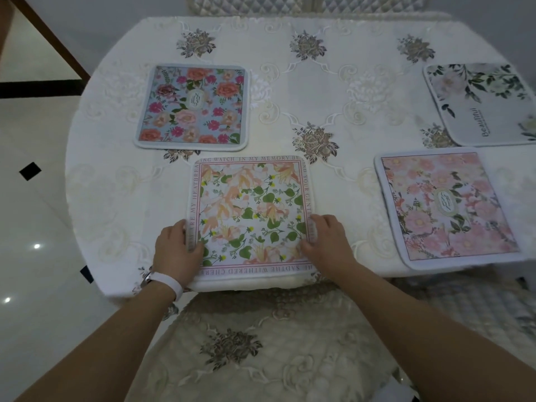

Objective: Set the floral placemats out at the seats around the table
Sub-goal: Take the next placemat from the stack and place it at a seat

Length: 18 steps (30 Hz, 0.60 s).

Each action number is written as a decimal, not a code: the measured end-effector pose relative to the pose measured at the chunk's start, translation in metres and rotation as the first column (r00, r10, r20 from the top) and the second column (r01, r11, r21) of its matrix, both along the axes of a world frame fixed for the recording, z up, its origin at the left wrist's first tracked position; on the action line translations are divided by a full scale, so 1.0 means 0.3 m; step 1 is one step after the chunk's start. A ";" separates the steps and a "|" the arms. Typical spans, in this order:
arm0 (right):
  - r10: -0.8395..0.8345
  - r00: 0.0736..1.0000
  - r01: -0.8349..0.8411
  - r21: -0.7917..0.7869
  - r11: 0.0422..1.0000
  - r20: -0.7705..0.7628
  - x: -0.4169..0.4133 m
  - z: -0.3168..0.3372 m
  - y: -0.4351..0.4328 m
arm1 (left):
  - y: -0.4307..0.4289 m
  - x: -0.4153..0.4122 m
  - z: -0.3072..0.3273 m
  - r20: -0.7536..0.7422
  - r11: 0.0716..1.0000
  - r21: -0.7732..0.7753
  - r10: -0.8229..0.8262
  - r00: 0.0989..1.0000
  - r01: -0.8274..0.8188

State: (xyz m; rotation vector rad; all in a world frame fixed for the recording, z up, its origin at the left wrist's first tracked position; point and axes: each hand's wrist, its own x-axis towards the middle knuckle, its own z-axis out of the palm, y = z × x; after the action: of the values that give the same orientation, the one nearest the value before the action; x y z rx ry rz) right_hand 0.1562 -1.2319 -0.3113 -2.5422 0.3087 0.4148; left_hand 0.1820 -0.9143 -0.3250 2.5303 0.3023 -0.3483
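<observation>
Placemat (251,210) lies square to table (333,91) edge.

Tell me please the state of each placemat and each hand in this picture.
lettered placemat, lying flat, nearest, held at both sides.
blue placemat, lying flat, far left, untouched.
pink placemat, lying flat on the right, untouched.
white placemat, lying flat, far right, partly out of frame.
left hand, grips the lettered placemat's left edge.
right hand, grips its right edge.
</observation>
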 end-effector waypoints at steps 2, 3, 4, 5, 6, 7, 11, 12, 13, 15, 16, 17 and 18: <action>0.080 0.997 -0.079 -0.035 0.996 0.013 -0.038 0.000 0.003 | 0.009 -0.040 -0.001 0.017 0.997 0.048 -0.063 0.998 0.062; 0.108 0.994 -0.107 -0.050 0.993 0.012 -0.055 -0.002 0.004 | 0.015 -0.059 -0.007 0.022 0.993 0.061 -0.098 0.995 0.097; 0.131 0.991 -0.130 -0.065 0.989 0.007 -0.070 -0.004 0.005 | 0.015 -0.079 0.000 0.026 0.989 0.068 -0.130 0.991 0.128; 0.146 0.989 -0.146 -0.078 0.986 -0.007 -0.081 -0.005 0.007 | 0.018 -0.096 0.001 0.034 0.987 0.058 -0.149 0.988 0.147; 0.154 0.988 -0.155 -0.085 0.984 -0.017 -0.088 -0.004 0.009 | 0.014 -0.110 0.008 0.042 0.987 0.041 -0.158 0.986 0.157; 0.148 0.988 -0.150 -0.076 0.986 -0.037 -0.094 -0.003 0.012 | 0.015 -0.123 0.006 0.061 0.986 0.016 -0.168 0.984 0.168; 0.141 0.988 -0.143 -0.029 0.989 -0.071 -0.115 0.003 0.031 | 0.009 -0.156 0.003 0.085 0.978 -0.028 -0.205 0.975 0.208; 0.153 0.985 -0.155 -0.021 0.988 -0.078 -0.121 0.003 0.034 | 0.009 -0.160 0.004 0.084 0.979 -0.047 -0.196 0.977 0.200; 0.166 0.982 -0.168 -0.013 0.986 -0.095 -0.125 0.006 0.037 | 0.009 -0.162 0.002 0.091 0.979 -0.077 -0.181 0.979 0.188; 0.181 0.974 -0.184 -0.011 0.983 -0.137 -0.130 0.006 0.036 | 0.008 -0.164 0.005 0.098 0.977 -0.156 -0.132 0.986 0.146; 0.183 0.972 -0.186 -0.010 0.982 -0.149 -0.133 0.007 0.034 | 0.007 -0.163 0.007 0.096 0.975 -0.179 -0.116 0.988 0.132; 0.187 0.971 -0.190 -0.005 0.982 -0.152 -0.137 0.005 0.032 | 0.008 -0.163 0.006 0.100 0.973 -0.191 -0.114 0.988 0.131; 0.197 0.969 -0.199 0.000 0.980 -0.148 -0.142 0.005 0.030 | 0.007 -0.165 0.009 0.100 0.972 -0.192 -0.119 0.988 0.136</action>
State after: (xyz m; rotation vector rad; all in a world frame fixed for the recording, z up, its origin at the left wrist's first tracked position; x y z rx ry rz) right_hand 0.1136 -1.2228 -0.3098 -2.5714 0.1111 0.6814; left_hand 0.1324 -0.9120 -0.3222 2.3653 0.0669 -0.2995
